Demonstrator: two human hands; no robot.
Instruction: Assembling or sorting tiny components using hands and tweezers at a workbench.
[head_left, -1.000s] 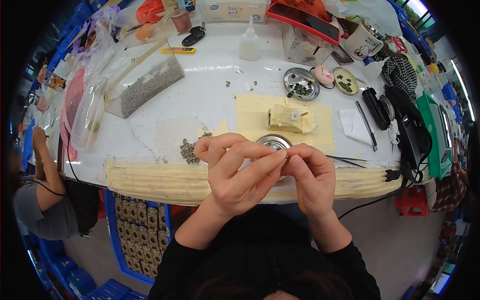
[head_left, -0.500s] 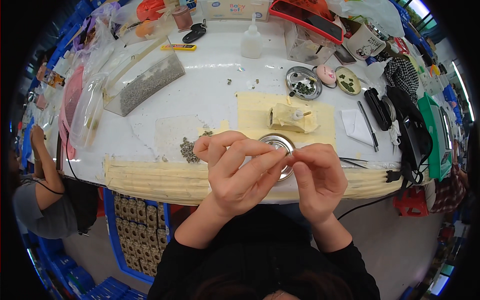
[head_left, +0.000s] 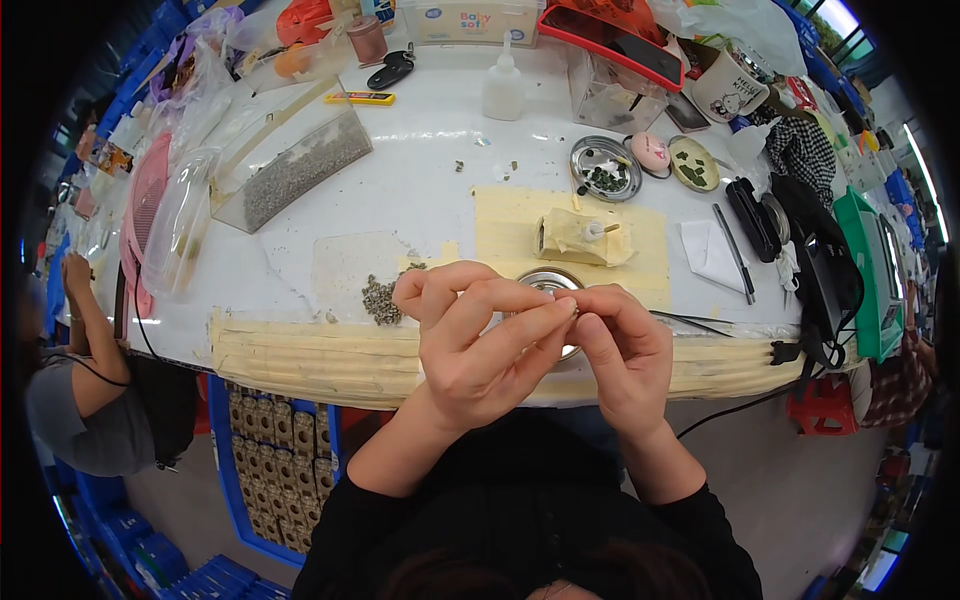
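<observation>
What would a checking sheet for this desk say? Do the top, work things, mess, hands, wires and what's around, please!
Surface: white table, with cream tape along its near edge.
Work things: metal dish, partly hidden behind the hands; pile of bits to its left.
Clutter: phone, mug, bottle and bags toward the back.
Hands: left hand and right hand meet at the fingertips, seemingly pinching a tiny piece, too small to identify.
Cables: black cord at left; another at lower right.
Surroundings: blue tray of parts below the table edge; another person at left.
</observation>
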